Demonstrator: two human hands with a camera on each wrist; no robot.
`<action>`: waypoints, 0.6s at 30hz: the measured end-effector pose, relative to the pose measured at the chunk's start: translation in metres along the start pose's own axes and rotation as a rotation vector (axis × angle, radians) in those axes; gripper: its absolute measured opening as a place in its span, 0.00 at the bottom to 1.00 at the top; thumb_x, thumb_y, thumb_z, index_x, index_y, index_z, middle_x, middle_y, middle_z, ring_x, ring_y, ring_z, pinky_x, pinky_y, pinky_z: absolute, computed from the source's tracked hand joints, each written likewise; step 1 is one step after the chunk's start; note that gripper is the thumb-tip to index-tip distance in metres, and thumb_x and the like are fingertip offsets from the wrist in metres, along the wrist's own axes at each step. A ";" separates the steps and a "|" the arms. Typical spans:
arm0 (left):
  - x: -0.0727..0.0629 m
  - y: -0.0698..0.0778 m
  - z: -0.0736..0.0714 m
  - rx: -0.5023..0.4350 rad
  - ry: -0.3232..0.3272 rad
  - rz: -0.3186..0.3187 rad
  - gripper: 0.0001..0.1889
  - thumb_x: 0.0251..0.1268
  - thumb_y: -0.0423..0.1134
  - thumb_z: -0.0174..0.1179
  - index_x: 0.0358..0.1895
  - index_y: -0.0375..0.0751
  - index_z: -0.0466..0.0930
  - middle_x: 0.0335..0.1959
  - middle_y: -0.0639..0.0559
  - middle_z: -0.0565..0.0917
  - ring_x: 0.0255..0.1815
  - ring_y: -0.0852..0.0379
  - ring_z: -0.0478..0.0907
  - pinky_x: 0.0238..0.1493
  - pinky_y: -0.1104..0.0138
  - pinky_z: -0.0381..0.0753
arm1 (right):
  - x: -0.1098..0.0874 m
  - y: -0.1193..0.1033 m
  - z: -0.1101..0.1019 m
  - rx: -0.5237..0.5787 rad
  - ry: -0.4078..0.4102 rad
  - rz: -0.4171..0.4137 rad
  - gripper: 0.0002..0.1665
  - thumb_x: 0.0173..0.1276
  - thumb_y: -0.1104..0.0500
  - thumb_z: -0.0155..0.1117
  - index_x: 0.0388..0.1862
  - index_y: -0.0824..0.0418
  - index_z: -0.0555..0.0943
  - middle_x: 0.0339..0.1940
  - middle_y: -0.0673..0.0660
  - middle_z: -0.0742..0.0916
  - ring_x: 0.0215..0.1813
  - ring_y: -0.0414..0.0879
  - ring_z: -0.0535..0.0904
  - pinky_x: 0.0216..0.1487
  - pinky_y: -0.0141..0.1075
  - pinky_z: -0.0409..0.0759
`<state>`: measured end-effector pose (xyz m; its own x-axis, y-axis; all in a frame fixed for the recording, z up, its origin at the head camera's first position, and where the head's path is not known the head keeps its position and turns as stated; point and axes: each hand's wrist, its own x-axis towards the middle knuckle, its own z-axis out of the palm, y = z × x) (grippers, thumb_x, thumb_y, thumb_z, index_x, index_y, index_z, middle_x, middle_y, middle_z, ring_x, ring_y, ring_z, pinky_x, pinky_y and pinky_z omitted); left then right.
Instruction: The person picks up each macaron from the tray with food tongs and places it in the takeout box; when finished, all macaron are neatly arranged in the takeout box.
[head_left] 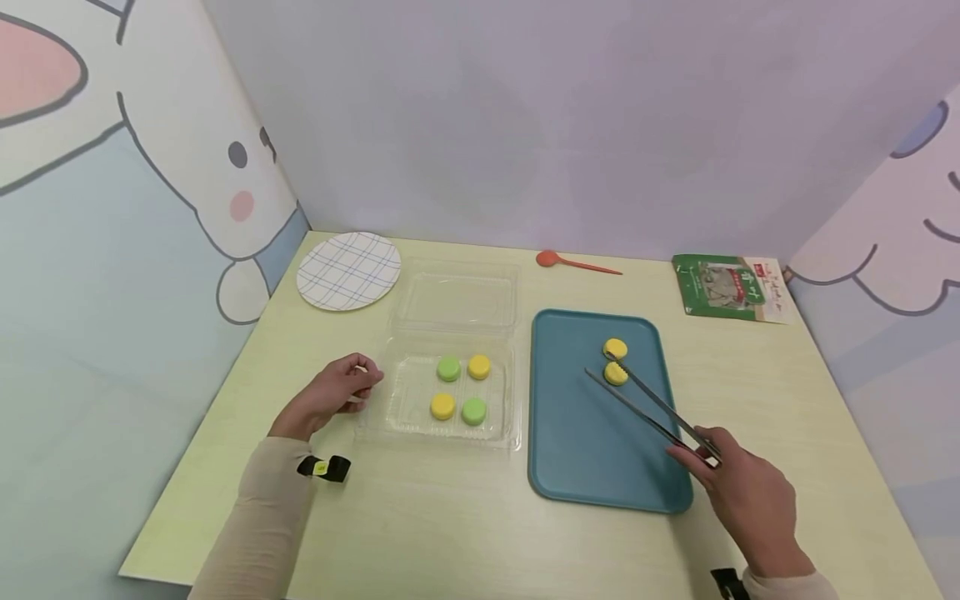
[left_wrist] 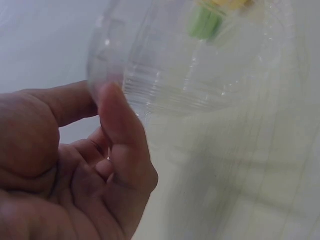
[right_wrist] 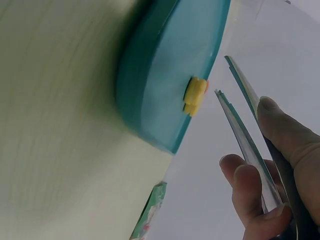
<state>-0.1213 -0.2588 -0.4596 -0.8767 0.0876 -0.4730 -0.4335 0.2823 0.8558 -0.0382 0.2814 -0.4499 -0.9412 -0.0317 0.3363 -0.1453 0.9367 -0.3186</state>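
My right hand (head_left: 750, 492) grips metal tongs (head_left: 660, 417), their two arms spread apart above the blue tray (head_left: 577, 450). Near the tong tips, two yellow macarons (head_left: 615, 348) lie on the tray, and nothing is between the tips. With thumb and finger, my left hand (head_left: 333, 393) pinches the left edge of a clear plastic container (head_left: 408, 417), as the left wrist view also shows. Inside that container sit two green macarons (head_left: 474, 411) and two yellow macarons (head_left: 442, 406). Its hinged lid (head_left: 457, 300) lies folded back toward the wall.
A checked plate (head_left: 348, 272) stands at the back left of the table (head_left: 420, 525). Behind the tray lies a red spoon (head_left: 577, 263). A green and white food packet (head_left: 731, 288) is at the back right. Walls border the table at the back and sides.
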 end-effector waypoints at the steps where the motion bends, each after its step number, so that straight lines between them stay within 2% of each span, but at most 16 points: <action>1: 0.000 0.000 0.000 -0.001 -0.002 0.001 0.10 0.78 0.42 0.56 0.44 0.39 0.70 0.29 0.49 0.71 0.29 0.57 0.70 0.32 0.68 0.77 | -0.001 0.001 0.000 -0.004 -0.003 0.013 0.27 0.50 0.45 0.82 0.43 0.58 0.83 0.23 0.49 0.85 0.12 0.36 0.60 0.14 0.36 0.57; 10: 0.000 0.001 0.000 0.000 0.002 0.006 0.09 0.78 0.42 0.55 0.44 0.39 0.70 0.30 0.49 0.71 0.29 0.57 0.70 0.32 0.68 0.77 | -0.017 0.008 0.000 -0.009 -0.045 0.131 0.26 0.55 0.45 0.79 0.45 0.59 0.82 0.29 0.56 0.88 0.12 0.40 0.63 0.14 0.39 0.59; 18: -0.001 0.001 0.001 0.002 -0.010 0.011 0.09 0.78 0.42 0.55 0.44 0.39 0.70 0.29 0.49 0.71 0.29 0.57 0.70 0.33 0.67 0.77 | -0.019 0.010 0.000 -0.026 -0.062 0.146 0.27 0.55 0.46 0.79 0.46 0.60 0.81 0.29 0.58 0.89 0.12 0.41 0.63 0.14 0.39 0.59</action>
<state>-0.1206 -0.2579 -0.4585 -0.8796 0.1001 -0.4651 -0.4231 0.2827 0.8609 -0.0222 0.2911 -0.4596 -0.9688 0.0845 0.2329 0.0012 0.9416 -0.3367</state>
